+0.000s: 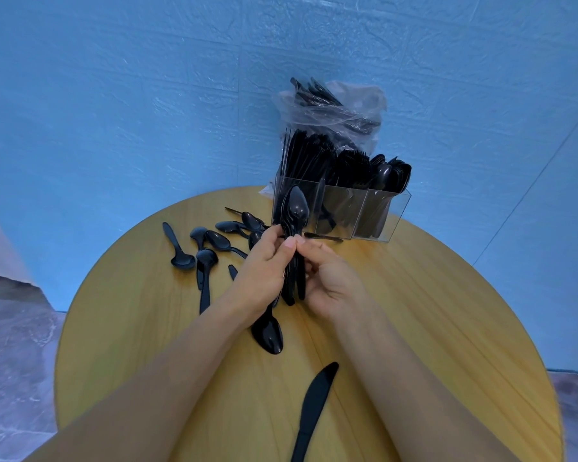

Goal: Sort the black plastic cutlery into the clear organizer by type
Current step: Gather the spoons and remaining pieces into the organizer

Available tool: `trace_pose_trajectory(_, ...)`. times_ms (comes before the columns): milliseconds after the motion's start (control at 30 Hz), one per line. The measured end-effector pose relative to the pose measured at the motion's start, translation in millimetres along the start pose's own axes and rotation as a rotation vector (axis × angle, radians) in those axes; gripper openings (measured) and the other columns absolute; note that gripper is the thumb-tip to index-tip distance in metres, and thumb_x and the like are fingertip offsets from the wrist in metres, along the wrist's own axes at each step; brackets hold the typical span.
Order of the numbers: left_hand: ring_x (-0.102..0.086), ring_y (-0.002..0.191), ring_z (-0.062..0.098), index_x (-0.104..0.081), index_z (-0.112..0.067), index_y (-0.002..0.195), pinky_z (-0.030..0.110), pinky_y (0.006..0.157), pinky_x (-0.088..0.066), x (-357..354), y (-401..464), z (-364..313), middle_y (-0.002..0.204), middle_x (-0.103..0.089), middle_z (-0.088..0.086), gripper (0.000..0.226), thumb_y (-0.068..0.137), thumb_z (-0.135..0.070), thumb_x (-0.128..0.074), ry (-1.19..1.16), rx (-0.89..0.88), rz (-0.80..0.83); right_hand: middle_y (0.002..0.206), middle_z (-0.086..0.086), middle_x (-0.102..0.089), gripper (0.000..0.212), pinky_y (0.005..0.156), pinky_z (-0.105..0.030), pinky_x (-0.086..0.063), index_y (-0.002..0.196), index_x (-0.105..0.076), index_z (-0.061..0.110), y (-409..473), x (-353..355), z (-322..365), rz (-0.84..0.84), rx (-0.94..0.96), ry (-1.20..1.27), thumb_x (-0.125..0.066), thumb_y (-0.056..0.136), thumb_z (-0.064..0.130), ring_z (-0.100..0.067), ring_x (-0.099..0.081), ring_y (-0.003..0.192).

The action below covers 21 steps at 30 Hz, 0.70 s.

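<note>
Both hands, left hand [264,271] and right hand [331,278], grip a stacked bundle of black plastic spoons [294,235] upright between their fingers, so spoon-gathering looks underway, and next the bundle should go into the clear three-compartment organizer [341,211] just beyond, right-hand spoon section.

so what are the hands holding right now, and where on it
Both hands, left hand and right hand, grip a stack of black spoons by the handles, bowls pointing up.
</note>
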<state>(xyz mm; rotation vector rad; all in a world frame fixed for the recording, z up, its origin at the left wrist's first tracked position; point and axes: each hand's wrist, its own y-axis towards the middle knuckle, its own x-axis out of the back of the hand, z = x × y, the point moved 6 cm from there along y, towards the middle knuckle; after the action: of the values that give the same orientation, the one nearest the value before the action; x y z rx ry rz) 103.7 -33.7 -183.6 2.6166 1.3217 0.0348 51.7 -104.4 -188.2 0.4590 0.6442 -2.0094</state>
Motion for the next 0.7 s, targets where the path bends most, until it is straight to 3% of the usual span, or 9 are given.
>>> trace_pose_trajectory(133, -0.064, 0.079, 0.004, -0.054, -0.021, 0.103, 0.017, 0.069, -0.052, -1.2, -0.8, -1.4, 0.092, -0.065, 0.0, 0.018, 0.101, -0.015, -0.037, -0.001, 0.003, 0.0, 0.07, -0.006, -0.059, 0.009, 0.055, -0.024, -0.053, 0.079, -0.061, 0.008, -0.3, 1.4, -0.9, 0.023, -0.017, 0.012, -0.062, 0.087, 0.01, -0.011, -0.055, 0.054)
trace_pose_trajectory(267, -0.06, 0.08, 0.015, -0.054, -0.015, 0.108, 0.027, 0.071, -0.055, 4.3, 1.1, 2.6, 0.089, -0.061, 0.008, 0.019, 0.102, -0.015, -0.036, -0.008, 0.049, -0.055, 0.067, -0.005, -0.061, 0.009, 0.052, -0.022, -0.052, 0.081, -0.061, 0.008, -2.4, 0.5, 2.0, 0.045, -0.005, 0.001, -0.061, 0.088, 0.013, -0.012, -0.056, 0.056)
trace_pose_trajectory(367, -0.058, 0.07, 0.008, -0.052, -0.006, 0.111, 0.02, 0.063, -0.053, 7.5, 2.5, 3.7, 0.081, -0.057, 0.005, 0.021, 0.102, -0.012, -0.034, -0.084, 0.064, -0.093, 0.061, -0.004, -0.06, 0.015, 0.049, -0.02, -0.048, 0.078, -0.056, 0.006, -6.0, -2.8, 7.9, 0.064, 0.038, -0.013, -0.058, 0.092, 0.011, -0.013, -0.055, 0.056)
trace_pose_trajectory(500, -0.06, 0.06, 0.004, -0.052, -0.007, 0.102, 0.02, 0.059, -0.052, 12.6, 2.7, 2.3, 0.069, -0.059, 0.0, 0.02, 0.102, -0.015, -0.034, -0.136, 0.073, -0.132, 0.063, -0.004, -0.057, 0.011, 0.044, -0.017, -0.045, 0.085, -0.053, 0.004, -12.8, -5.7, 19.5, 0.065, 0.106, -0.07, -0.053, 0.094, 0.01, -0.009, -0.052, 0.048)
trace_pose_trajectory(600, -0.054, 0.056, 0.003, -0.047, -0.005, 0.106, 0.019, 0.052, -0.046, 12.3, 2.6, -1.4, 0.074, -0.051, 0.0, 0.016, 0.102, -0.013, -0.033, -0.14, 0.049, -0.135, 0.064, -0.003, -0.06, 0.008, 0.041, -0.015, -0.04, 0.086, -0.057, 0.006, -16.4, -4.4, 31.7, 0.019, 0.243, -0.128, -0.054, 0.093, 0.008, -0.007, -0.047, 0.047)
trace_pose_trajectory(700, -0.049, 0.056, 0.003, -0.044, -0.006, 0.113, 0.018, 0.049, -0.042, 10.0, 2.9, -2.9, 0.076, -0.045, 0.0, 0.017, 0.102, -0.012, -0.033, -0.152, 0.028, -0.111, 0.068, 0.003, -0.063, 0.013, 0.049, -0.016, -0.041, 0.102, -0.066, 0.014, -17.1, 3.5, 41.5, -0.154, 0.478, -0.432, -0.056, 0.094, 0.01, -0.002, -0.048, 0.051)
